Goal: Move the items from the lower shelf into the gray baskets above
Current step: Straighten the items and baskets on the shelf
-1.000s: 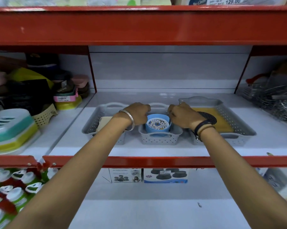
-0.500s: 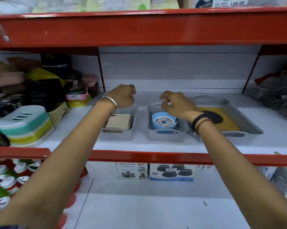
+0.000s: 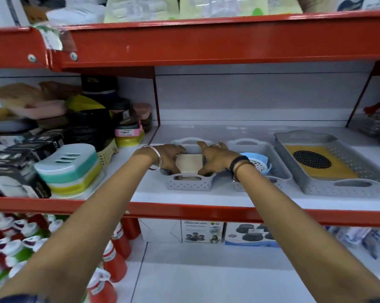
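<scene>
We reach both arms into a red-framed store shelf (image 3: 184, 207), where three gray baskets sit in a row across the middle of the frame. Our left hand (image 3: 170, 157) and right hand (image 3: 215, 158) meet over the small left basket (image 3: 189, 183), the grip of each hand curled closed against an opposite side of a beige square item (image 3: 188, 164) that rests tilted inside it. A silver bangle (image 3: 157, 158) circles our left wrist; dark bands (image 3: 239, 164) wrap the right. Just right of centre, the middle basket (image 3: 272, 158) holds a blue round strainer (image 3: 260, 164), partly hidden by our right wrist. At the right of the frame, the wide tray basket (image 3: 337, 189) carries a yellow mat (image 3: 320, 169) with a black mesh oval (image 3: 311, 159) lying on it. In the lower centre, boxes of vibration pads (image 3: 202, 231) stand on the lower shelf. Stacked soap dishes (image 3: 69, 169) fill the left of the frame, red bottles (image 3: 117, 252) the lower left.
</scene>
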